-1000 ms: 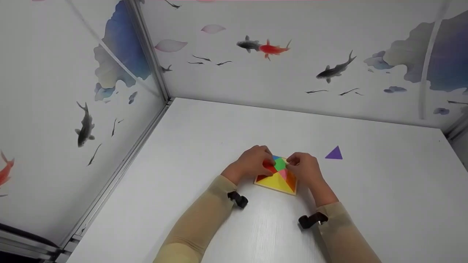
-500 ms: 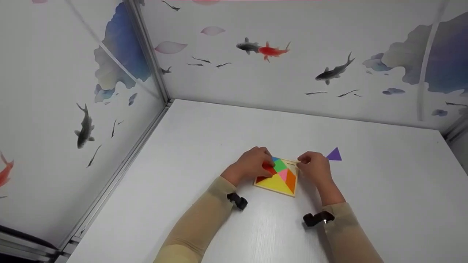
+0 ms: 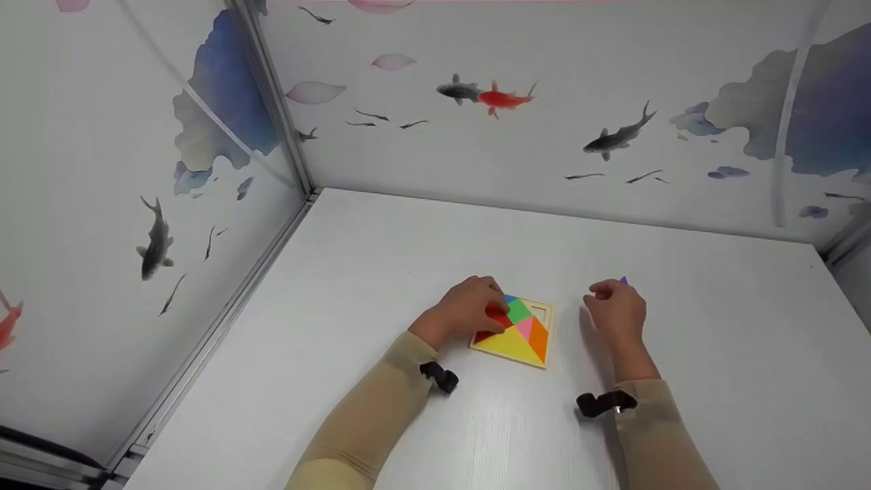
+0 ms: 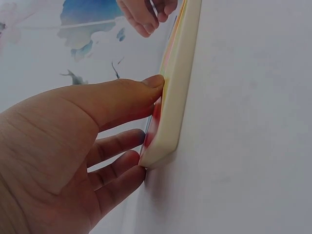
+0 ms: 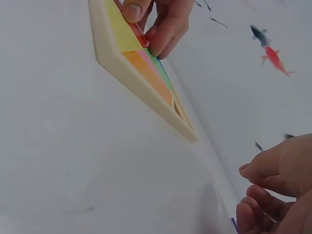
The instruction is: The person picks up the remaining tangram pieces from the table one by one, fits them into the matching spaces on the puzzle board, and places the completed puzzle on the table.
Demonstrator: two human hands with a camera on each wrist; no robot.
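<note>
A square wooden tangram tray (image 5: 129, 82) lies on the white table. It holds yellow (image 3: 514, 346), orange (image 3: 538, 338), pink (image 3: 524, 327), green (image 3: 520, 311), blue and red (image 3: 502, 317) flat pieces. One corner recess (image 3: 539, 312) shows bare wood. My left hand (image 3: 468, 307) rests on the tray's left side, thumb and fingertips pressing at the red piece and the edge. To the right of the tray, my right hand (image 3: 618, 316) hovers with loosely bent fingers and nothing visible in them. Behind it shows only the tip of a purple triangle (image 3: 625, 280).
The white table (image 3: 408, 238) stretches around the tray. Panels painted with fish (image 3: 503, 99) stand along its left and far sides, meeting at a metal post (image 3: 286, 122). A black camera strap (image 3: 605, 404) sits on each wrist.
My right hand has moved right from the tray's corner to the purple triangle, now covering most of it. The bare corner recess has come into sight. My left hand stays in place.
</note>
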